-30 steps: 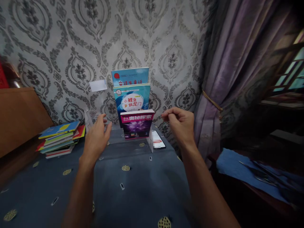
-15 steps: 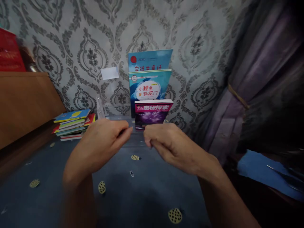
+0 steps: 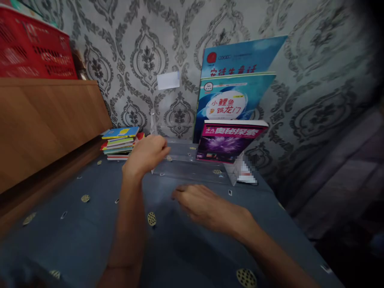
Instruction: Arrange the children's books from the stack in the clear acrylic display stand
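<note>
My left hand point(image 3: 149, 155) is loosely closed, its thumb against the curled fingers, and I see nothing in it. It is in front of the left end of a clear book stand point(image 3: 180, 154), near a stack of books point(image 3: 121, 144). Lower and further right, my right hand point(image 3: 204, 204) hangs over the cloth, back upward. Its fingers bend downward, partly hidden, with no object showing. On the stand's right side three books lean in steps: a tall blue book point(image 3: 237, 56), a turquoise book point(image 3: 255, 90) and a purple magazine-like book point(image 3: 229, 144) in front.
A dark blue cloth point(image 3: 90, 240) with yellow spots covers the table. At the left is a wooden cabinet point(image 3: 51, 116) with a red basket point(image 3: 39, 48) on top. A white label point(image 3: 168, 81) shows before the patterned wall. A dark curtain point(image 3: 330, 168) hangs at the right.
The view has turned left and shows more of the basket. My hands have drawn apart, the right one lower and away from the purple book. The books have stayed on the stand.
</note>
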`<state>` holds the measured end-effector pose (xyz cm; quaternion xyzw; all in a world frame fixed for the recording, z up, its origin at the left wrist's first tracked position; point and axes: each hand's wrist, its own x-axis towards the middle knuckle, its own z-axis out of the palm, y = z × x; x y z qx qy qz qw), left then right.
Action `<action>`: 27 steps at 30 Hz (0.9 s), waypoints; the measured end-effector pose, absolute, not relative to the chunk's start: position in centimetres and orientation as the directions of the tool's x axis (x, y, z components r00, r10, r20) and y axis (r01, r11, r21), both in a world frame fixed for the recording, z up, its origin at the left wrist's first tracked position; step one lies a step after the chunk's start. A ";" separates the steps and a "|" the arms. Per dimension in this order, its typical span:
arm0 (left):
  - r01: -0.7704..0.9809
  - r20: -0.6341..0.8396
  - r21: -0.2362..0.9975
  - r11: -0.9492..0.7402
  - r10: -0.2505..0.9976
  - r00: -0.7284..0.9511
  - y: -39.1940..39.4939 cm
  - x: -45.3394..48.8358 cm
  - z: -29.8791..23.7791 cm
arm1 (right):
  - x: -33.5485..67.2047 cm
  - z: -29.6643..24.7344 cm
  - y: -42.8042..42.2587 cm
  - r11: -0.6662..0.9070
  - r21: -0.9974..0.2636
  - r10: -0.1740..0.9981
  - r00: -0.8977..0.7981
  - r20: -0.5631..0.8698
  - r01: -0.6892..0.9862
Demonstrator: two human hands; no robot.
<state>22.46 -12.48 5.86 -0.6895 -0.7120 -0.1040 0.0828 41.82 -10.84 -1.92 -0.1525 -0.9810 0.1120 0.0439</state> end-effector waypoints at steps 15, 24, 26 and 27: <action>0.750 0.466 0.081 0.657 0.640 -0.611 -4.3 9.6 -4.4 | 35.3 -14.0 -12.4 0.953 -0.249 0.247 -0.918 0.309 0.173; 0.825 0.503 -0.020 0.564 0.719 -0.480 3.1 5.3 -5.1 | 35.4 -13.8 -12.2 0.946 -0.272 0.257 -0.921 0.292 0.178; 0.820 0.487 -0.024 0.571 0.723 -0.490 3.9 4.7 -5.3 | 35.3 -14.0 -12.1 0.944 -0.277 0.261 -0.919 0.297 0.179; 0.819 0.479 -0.030 0.573 0.727 -0.492 4.2 4.4 -5.3 | 35.3 -14.1 -12.1 0.944 -0.280 0.261 -0.918 0.299 0.177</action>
